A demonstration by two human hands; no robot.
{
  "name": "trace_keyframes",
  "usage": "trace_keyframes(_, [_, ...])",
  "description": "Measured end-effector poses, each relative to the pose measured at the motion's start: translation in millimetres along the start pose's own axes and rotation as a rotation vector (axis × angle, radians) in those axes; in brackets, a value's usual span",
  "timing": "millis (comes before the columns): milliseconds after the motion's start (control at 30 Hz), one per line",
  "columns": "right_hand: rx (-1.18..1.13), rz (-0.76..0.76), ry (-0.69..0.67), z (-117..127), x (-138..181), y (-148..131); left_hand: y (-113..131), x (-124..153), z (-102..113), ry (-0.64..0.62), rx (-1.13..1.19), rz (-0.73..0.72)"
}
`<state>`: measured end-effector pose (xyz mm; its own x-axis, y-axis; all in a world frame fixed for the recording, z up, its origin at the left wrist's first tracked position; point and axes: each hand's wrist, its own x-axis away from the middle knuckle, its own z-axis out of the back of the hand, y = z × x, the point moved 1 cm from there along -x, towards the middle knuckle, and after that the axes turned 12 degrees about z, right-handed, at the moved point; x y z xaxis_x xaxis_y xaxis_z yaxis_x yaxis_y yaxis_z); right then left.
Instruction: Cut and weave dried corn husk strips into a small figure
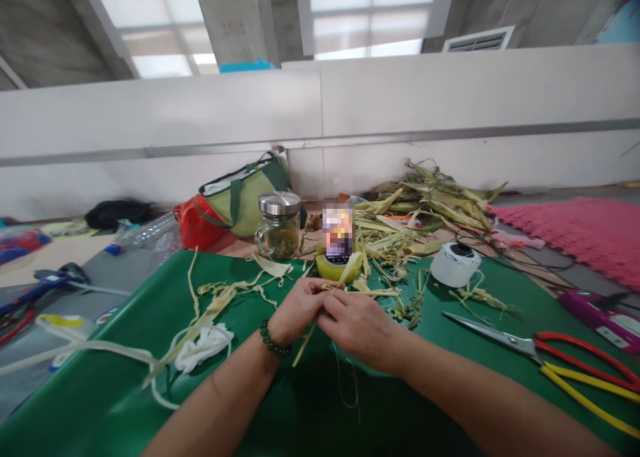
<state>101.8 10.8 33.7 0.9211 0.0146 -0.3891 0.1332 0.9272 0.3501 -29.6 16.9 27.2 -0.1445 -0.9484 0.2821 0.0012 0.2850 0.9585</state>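
Note:
My left hand (296,309) and my right hand (356,325) meet over the green sheet (125,390), both pinching a thin pale husk strip (305,342) that hangs down between them. A dark bead bracelet (273,342) circles my left wrist. Just beyond the fingers lie loose husk strips (220,298) and a phone (338,233) propped upright in a yellow holder.
Scissors with red and yellow handles (550,350) lie at the right. A white tape roll (455,263), a glass jar with a metal lid (279,227), a pile of corn husks (430,207), a green bag (245,193), a pink mat (580,230) and a glue gun (50,282) surround the sheet.

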Motion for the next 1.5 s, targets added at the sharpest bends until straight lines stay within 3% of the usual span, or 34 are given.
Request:
trace_keyframes(233, [0.037,0.022,0.047,-0.5,-0.3,-0.3,2.6,2.9,-1.9,0.016,0.046,0.006])
trace_keyframes(433, [-0.026,0.021,0.250,1.1,2.8,0.3,5.6,5.4,-0.9,0.007,0.013,-0.014])
trace_keyframes(500, [-0.155,-0.067,0.348,0.1,5.4,3.2,6.6,5.9,1.1,0.008,0.007,-0.024])
trace_keyframes(600, [-0.409,-0.344,0.485,-2.0,10.0,12.0,7.0,7.2,3.1,-0.014,0.026,0.030])
trace_keyframes(700, [-0.660,-0.652,0.520,-3.1,13.7,24.2,7.0,8.9,3.7,-0.044,0.069,0.082])
trace_keyframes(800, [-0.839,-0.797,0.529,-2.0,14.6,34.0,7.2,10.1,3.6,-0.073,0.113,0.067])
trace_keyframes(1067, [-0.784,-0.806,0.538,-3.8,15.6,34.3,9.9,13.8,1.2,-0.129,0.214,0.085])
trace_keyframes(1200, [-0.751,-0.817,0.550,-4.8,16.1,33.2,9.7,13.8,0.4,-0.090,0.162,0.053])
trace_keyframes(1500, [-1.020,-0.854,0.559,-7.8,14.5,41.8,8.0,11.1,0.6,-0.015,0.096,0.038])
